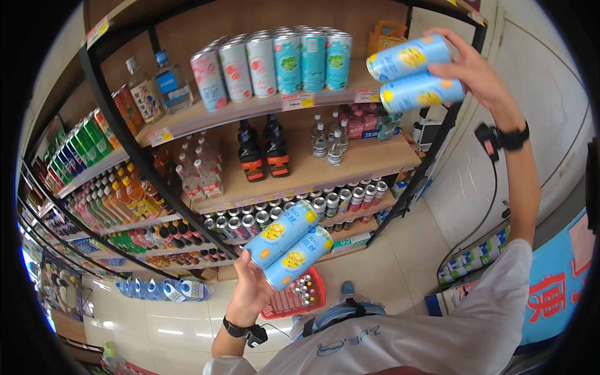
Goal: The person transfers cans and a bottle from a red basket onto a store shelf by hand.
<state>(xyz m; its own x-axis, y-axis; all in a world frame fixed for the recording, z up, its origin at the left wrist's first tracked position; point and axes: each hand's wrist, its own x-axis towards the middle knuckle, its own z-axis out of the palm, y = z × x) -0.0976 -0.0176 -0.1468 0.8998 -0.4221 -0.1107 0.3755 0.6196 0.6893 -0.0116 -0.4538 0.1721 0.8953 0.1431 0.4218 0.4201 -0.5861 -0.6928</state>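
Note:
Two light-blue RIO drink cans (287, 246) with a yellow fruit print rest in my left hand (251, 288), side by side and tilted, in front of the lower shelves. My right hand (480, 77) grips two more light-blue cans (415, 72) of the same look, lying nearly sideways at the right end of the upper shelf (243, 108). Whether those cans touch the shelf, I cannot tell. To their left on this shelf stand rows of turquoise cans (313, 61), white cans (261, 65) and a pink-and-blue can (208, 79).
Dark bottles (277, 152) and small clear bottles (334, 147) stand on the shelf below. A red basket (318, 297) holding several small bottles is on the tiled floor by my feet. Black shelf posts (136, 159) flank the bay. Wrapped water jugs (161, 289) sit at floor left.

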